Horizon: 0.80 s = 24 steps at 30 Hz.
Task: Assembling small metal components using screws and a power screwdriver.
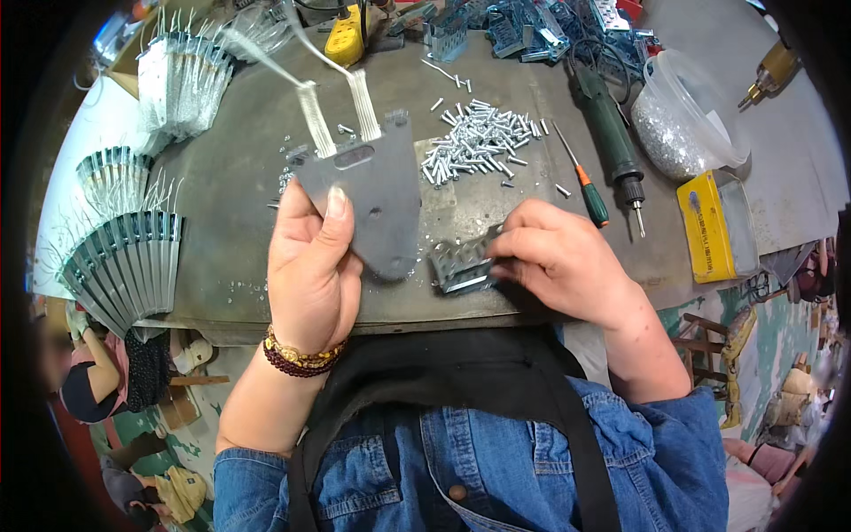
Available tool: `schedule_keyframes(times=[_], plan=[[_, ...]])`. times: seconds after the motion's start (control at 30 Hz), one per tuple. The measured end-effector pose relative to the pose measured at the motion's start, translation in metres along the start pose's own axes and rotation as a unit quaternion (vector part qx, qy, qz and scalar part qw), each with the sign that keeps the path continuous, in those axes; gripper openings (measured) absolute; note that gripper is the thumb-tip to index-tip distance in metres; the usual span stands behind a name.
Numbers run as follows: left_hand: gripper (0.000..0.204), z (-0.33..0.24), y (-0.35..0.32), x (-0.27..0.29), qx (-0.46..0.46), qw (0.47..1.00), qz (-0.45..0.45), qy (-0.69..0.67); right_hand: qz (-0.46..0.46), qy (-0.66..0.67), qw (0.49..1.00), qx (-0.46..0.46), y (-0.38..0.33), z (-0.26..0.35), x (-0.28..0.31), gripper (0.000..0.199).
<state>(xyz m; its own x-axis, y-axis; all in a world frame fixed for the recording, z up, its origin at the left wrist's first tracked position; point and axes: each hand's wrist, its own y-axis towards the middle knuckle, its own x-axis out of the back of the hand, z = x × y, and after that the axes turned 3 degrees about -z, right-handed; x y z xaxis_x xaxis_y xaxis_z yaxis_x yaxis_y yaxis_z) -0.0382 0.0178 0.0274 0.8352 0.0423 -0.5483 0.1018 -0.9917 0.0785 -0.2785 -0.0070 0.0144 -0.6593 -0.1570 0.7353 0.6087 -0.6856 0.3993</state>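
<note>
My left hand (317, 257) is closed on a flat grey plate (381, 195) with a tapered, rounded end, its thumb lying on the near face. Two bundles of pale wires (363, 106) run up from the plate's top edge. Over the table's front edge, my right hand (558, 253) pinches a small dark metal bracket (465, 264) with notched edges; it is slightly blurred. The bracket is apart from the plate, just to its right. Beyond both hands lies a loose pile of silver screws (479, 137).
Right of the screws lie a screwdriver (585, 186), a green electric screwdriver (610, 133), a plastic tub of small metal parts (678, 115) and a yellow box (709, 226). Blue metal brackets (523, 31) heap at the back. Wired strips (133, 266) fan out at left.
</note>
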Motion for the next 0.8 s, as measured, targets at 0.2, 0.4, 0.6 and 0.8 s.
schedule_keyframes(times=[0.2,0.4,0.6,0.8], plan=[[0.026,-0.012,-0.002,-0.009,-0.181,0.978,-0.016,0.102,0.065,0.292,0.909,-0.29,0.014,0.016,-0.002,0.01],[0.043,0.011,-0.023,-0.005,-0.282,0.926,-0.002,0.251,-0.064,0.62,0.708,-0.331,0.02,0.034,-0.033,0.012],[0.054,0.023,-0.036,-0.012,-0.296,0.882,0.023,0.367,-0.144,0.652,0.658,-0.348,0.02,0.041,-0.055,0.012],[0.063,0.023,-0.018,-0.003,-0.325,0.813,0.132,0.465,-0.166,0.619,0.717,-0.275,0.018,0.054,-0.052,0.013]])
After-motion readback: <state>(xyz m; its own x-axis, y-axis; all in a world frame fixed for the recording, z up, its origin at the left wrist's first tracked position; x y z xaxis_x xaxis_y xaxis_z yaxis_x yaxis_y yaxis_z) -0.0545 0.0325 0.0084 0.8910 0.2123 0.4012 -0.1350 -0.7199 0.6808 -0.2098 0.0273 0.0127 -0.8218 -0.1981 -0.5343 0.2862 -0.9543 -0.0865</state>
